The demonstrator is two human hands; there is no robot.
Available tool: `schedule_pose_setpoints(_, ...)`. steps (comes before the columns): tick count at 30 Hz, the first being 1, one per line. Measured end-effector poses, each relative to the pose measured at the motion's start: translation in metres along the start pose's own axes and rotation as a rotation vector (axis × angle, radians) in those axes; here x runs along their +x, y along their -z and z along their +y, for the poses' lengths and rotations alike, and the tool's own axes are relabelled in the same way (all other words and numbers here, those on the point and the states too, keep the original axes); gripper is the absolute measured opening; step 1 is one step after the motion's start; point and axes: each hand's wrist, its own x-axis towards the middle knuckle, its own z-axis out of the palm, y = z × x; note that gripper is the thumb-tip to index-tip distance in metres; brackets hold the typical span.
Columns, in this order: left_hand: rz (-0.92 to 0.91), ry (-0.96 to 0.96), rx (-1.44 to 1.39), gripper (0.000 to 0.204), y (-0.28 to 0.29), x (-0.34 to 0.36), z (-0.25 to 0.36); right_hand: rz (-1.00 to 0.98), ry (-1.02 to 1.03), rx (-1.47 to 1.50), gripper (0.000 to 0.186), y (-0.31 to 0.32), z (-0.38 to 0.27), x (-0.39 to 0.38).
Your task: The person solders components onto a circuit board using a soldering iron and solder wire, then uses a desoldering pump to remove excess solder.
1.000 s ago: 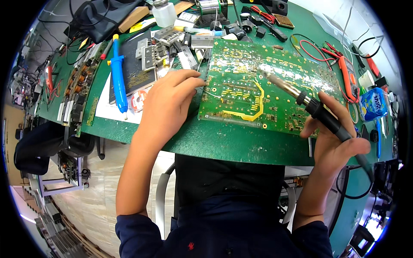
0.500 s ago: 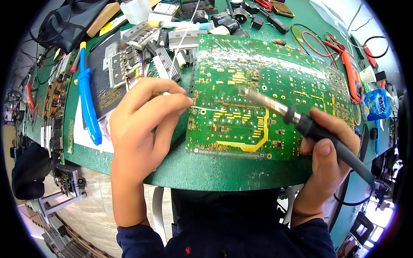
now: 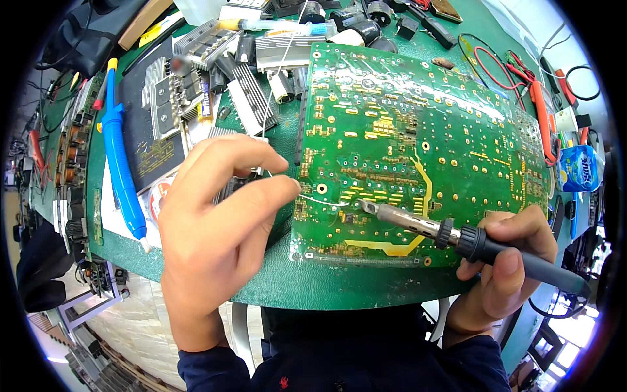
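A large green circuit board (image 3: pixel 457 130) lies on the table with its solder side up. My left hand (image 3: pixel 225 215) pinches a thin strand of solder wire (image 3: pixel 324 202) whose free end reaches over the lower left part of the board. My right hand (image 3: pixel 513 251) grips a soldering iron (image 3: pixel 418 223) by its black handle. The iron's tip is at the board, just right of the wire's end; whether tip and wire touch I cannot tell. Its black cord curves off to the right.
Left of my hand lies a blue desoldering pump (image 3: pixel 121 157) beside a black panel (image 3: pixel 145 111). Heat sinks (image 3: pixel 251 101) and black capacitors crowd the back. At right are an orange-cased meter (image 3: pixel 541 121) with leads and a blue packet (image 3: pixel 578 168). The table's front edge (image 3: pixel 346 300) runs before me.
The soldering iron has come down and slightly left, its tip now near the wire's end. My left hand still pinches the wire. The whole view has shifted a little.
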Motion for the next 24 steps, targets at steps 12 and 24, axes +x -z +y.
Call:
schedule_pose_setpoints(12, -0.066, -0.017, 0.019, 0.023, -0.0011, 0.0018, 0.0026, 0.099, 0.037, -0.103, 0.046, -0.0068, -0.0007, 0.0037)
schedule_pose_setpoints(24, -0.044, -0.040, 0.039, 0.023, -0.0035, 0.0012, 0.0014, 0.051, 0.041, -0.105, 0.043, -0.0036, -0.0034, 0.0070)
